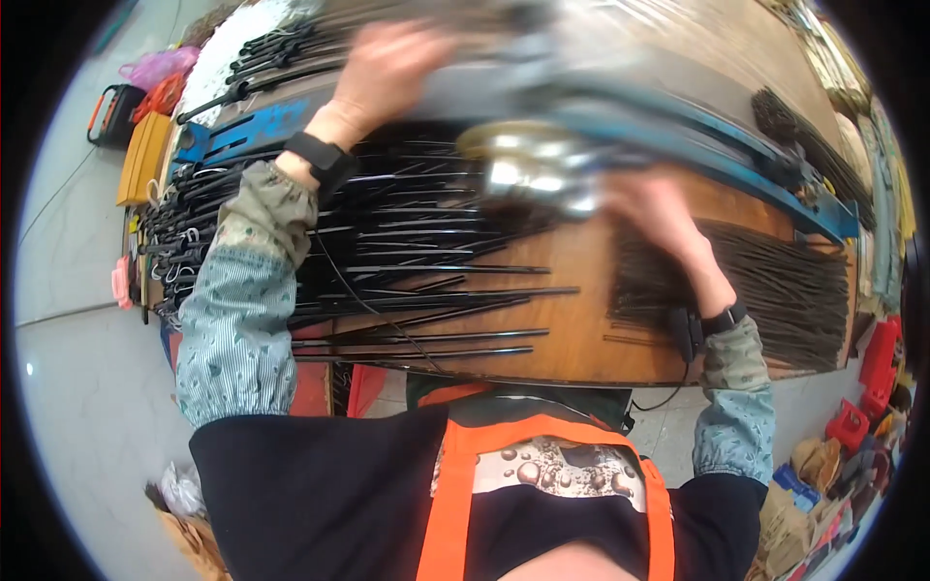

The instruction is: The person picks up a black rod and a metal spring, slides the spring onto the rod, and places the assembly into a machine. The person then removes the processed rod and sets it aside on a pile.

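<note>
My left hand [397, 63], smeared by motion, reaches over the far side of the table above a grey and blue metal frame [242, 136]. My right hand [654, 208] is also blurred. It is beside a shiny silver and brass-coloured round metal part [533, 174], and I cannot make out whether it touches it. The fingers of both hands are too smeared to show a grip. Below my left forearm, many long black rods [465, 271] lie side by side, with cord loops at their left ends. Under my right wrist lies a bundle of thin dark rods [775, 290].
The wooden table [572, 339] has its near edge just before me. More thin dark rods [804, 136] lie beyond the frame at right. At left, a yellow box [145, 160], a black case [116, 114] and bags stand past the table's end. A dark cord [358, 295] crosses the black rods.
</note>
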Action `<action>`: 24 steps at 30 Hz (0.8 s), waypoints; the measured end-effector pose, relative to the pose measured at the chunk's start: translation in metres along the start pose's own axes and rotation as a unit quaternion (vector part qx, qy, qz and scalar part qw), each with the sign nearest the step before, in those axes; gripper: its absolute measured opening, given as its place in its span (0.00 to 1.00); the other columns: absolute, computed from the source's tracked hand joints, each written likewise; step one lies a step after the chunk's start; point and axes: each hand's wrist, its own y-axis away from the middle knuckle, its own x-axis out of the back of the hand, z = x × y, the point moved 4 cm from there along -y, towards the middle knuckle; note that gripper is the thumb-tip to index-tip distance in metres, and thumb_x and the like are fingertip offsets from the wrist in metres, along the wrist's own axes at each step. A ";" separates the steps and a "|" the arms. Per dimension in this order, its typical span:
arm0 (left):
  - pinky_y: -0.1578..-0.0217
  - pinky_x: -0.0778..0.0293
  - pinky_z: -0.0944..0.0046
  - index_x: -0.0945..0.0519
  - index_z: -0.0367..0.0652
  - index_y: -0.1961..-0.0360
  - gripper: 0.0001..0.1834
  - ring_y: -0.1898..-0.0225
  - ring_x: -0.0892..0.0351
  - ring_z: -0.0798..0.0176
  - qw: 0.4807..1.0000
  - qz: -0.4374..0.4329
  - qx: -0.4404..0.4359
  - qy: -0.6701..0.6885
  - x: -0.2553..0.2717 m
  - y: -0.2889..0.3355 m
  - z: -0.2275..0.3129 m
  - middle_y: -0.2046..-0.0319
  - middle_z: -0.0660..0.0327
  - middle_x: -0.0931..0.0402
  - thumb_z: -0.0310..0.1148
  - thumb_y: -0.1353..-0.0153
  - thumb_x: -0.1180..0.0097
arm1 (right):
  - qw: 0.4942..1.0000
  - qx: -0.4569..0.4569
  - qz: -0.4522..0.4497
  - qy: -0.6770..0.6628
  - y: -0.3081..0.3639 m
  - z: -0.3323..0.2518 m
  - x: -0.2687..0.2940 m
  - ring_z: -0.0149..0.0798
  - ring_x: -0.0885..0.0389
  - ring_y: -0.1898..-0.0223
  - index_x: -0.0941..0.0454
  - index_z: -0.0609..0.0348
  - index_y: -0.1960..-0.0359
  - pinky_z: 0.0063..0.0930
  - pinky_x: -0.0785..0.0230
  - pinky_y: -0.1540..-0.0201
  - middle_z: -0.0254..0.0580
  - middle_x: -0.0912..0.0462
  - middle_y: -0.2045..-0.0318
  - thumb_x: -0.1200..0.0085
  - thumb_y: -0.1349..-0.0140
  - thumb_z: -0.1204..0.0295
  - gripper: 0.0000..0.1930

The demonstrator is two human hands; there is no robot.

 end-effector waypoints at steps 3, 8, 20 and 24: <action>0.63 0.30 0.63 0.22 0.48 0.61 0.09 0.67 0.22 0.63 0.999 -0.052 0.005 0.011 0.005 -0.001 0.000 0.70 0.67 0.23 0.34 0.42 0.39 | 0.996 0.037 -0.024 -0.081 0.010 0.001 0.009 0.50 0.17 0.66 0.17 0.62 0.68 0.39 0.27 0.61 0.53 0.17 0.72 0.41 0.41 0.64 0.12; 0.60 0.31 0.64 0.21 0.49 0.59 0.10 0.64 0.23 0.62 0.994 -0.108 -0.014 0.028 0.000 0.022 -0.027 0.70 0.67 0.23 0.35 0.41 0.40 | 0.989 0.026 -0.038 -0.142 0.020 -0.008 0.021 0.45 0.18 0.64 0.17 0.67 0.63 0.33 0.28 0.57 0.51 0.16 0.67 0.42 0.41 0.69 0.11; 0.63 0.27 0.59 0.22 0.44 0.70 0.05 0.62 0.22 0.55 0.904 -0.367 0.218 0.017 0.048 0.091 0.022 0.69 0.58 0.23 0.32 0.41 0.43 | 0.967 -0.055 0.130 -0.210 0.038 0.008 0.017 0.26 0.24 0.67 0.19 0.67 0.63 0.19 0.32 0.60 0.36 0.19 0.72 0.41 0.37 0.72 0.08; 0.61 0.26 0.58 0.24 0.42 0.70 0.02 0.64 0.23 0.52 0.932 -0.314 0.173 0.050 0.046 0.099 0.023 0.68 0.56 0.25 0.28 0.41 0.45 | 0.979 -0.040 0.112 -0.163 0.040 -0.007 0.021 0.25 0.24 0.67 0.19 0.66 0.63 0.20 0.32 0.60 0.34 0.19 0.72 0.41 0.37 0.71 0.09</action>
